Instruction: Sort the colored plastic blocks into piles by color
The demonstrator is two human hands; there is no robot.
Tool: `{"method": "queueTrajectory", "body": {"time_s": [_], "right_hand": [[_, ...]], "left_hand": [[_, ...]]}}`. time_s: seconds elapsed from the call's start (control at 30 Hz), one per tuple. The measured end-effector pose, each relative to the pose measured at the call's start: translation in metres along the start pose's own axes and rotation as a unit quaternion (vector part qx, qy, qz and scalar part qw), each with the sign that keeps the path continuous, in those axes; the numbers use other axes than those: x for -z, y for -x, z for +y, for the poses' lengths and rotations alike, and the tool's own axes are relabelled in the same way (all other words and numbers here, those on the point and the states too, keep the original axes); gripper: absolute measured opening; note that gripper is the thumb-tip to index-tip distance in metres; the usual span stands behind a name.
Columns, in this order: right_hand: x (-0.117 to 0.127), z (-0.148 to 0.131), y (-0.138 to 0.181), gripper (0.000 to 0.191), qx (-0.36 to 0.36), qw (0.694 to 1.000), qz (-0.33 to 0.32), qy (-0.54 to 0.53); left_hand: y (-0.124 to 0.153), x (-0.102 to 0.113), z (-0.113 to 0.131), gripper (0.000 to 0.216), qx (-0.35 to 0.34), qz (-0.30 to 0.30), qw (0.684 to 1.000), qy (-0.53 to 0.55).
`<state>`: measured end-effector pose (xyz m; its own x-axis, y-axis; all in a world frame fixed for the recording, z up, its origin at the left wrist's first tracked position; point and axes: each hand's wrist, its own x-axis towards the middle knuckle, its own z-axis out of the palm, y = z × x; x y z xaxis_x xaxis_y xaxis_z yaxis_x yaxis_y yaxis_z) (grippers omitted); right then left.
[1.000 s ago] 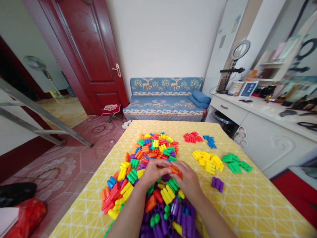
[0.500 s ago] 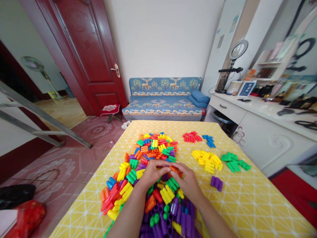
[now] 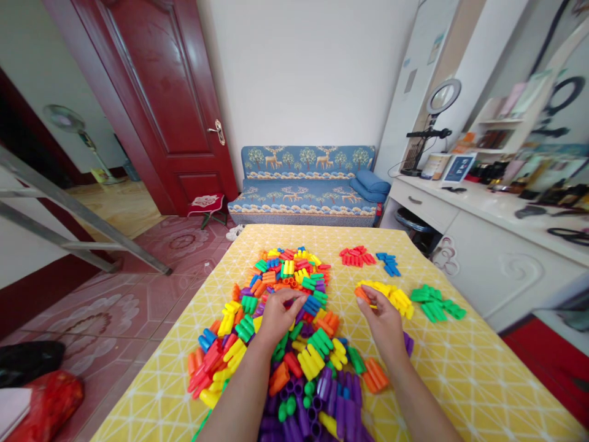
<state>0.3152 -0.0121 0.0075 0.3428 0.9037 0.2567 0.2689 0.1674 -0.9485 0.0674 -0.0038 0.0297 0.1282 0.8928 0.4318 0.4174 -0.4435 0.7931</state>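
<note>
My right hand [image 3: 381, 313] pinches an orange plastic building piece [image 3: 362, 294] between thumb and fingertips, just left of the yellow group [image 3: 393, 296]. Over the middle of the mixed pile, my left hand [image 3: 279, 316] has thumb and forefinger drawn together beside a blue piece [image 3: 311, 305]. Whether those fingers grip anything is hidden. The mixed pile holds red, yellow, green, orange and purple pieces, such as a yellow piece [image 3: 311, 361] and an orange piece [image 3: 376, 375] at its right edge.
Sorted on the yellow tablecloth [image 3: 460, 374] are a red group [image 3: 357, 256], a blue group [image 3: 389, 263], a green group [image 3: 437, 302] and a purple piece [image 3: 408, 344] partly behind my right hand. A blue sofa [image 3: 308, 184] and white dresser [image 3: 488, 227] stand beyond.
My hands were together over the pile with an orange piece. They have parted: my right hand has carried the orange piece right to the yellow group, while the left stays over the pile.
</note>
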Motion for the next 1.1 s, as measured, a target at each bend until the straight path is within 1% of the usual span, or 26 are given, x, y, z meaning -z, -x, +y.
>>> {"method": "queueTrajectory", "body": {"time_s": [0.13,0.23,0.3,0.37,0.47,0.57,0.67,0.77,0.9,1.1], "right_hand": [[0.005,0.004,-0.003,0.050,-0.003,1.000,0.027,-0.010],[0.008,0.007,-0.005,0.048,0.001,0.999,0.045,-0.004],[0.014,0.011,-0.007,0.046,0.001,0.997,0.076,0.010],[0.023,0.014,-0.011,0.045,-0.007,0.992,0.122,0.022],[0.039,0.019,-0.014,0.044,-0.042,0.982,0.182,0.002],[0.045,0.023,-0.014,0.041,-0.102,0.969,0.209,-0.086],[0.043,0.028,-0.012,0.038,-0.123,0.958,0.223,-0.132],[0.039,0.031,-0.011,0.037,-0.118,0.962,0.222,-0.108],[0.042,0.035,-0.012,0.036,-0.128,0.967,0.207,-0.080],[0.044,0.032,-0.013,0.035,-0.153,0.966,0.180,-0.101]], "left_hand": [[-0.002,0.000,-0.003,0.014,-0.014,-0.007,0.999,-0.048],[-0.002,-0.002,-0.007,0.013,-0.014,-0.011,0.998,-0.068],[-0.001,-0.003,-0.010,0.013,-0.013,-0.011,0.997,-0.073],[-0.001,-0.003,-0.012,0.013,-0.011,-0.011,0.997,-0.072],[0.000,-0.003,-0.012,0.014,-0.003,-0.007,0.998,-0.067],[0.000,-0.003,-0.011,0.014,0.004,-0.004,0.998,-0.056],[0.000,-0.003,-0.010,0.014,0.009,-0.002,0.999,-0.043],[0.000,-0.003,-0.010,0.014,0.015,-0.002,0.999,-0.039],[-0.001,-0.002,-0.011,0.014,0.017,-0.003,0.999,-0.039],[-0.001,-0.002,-0.011,0.015,0.016,-0.005,0.999,-0.041]]}}
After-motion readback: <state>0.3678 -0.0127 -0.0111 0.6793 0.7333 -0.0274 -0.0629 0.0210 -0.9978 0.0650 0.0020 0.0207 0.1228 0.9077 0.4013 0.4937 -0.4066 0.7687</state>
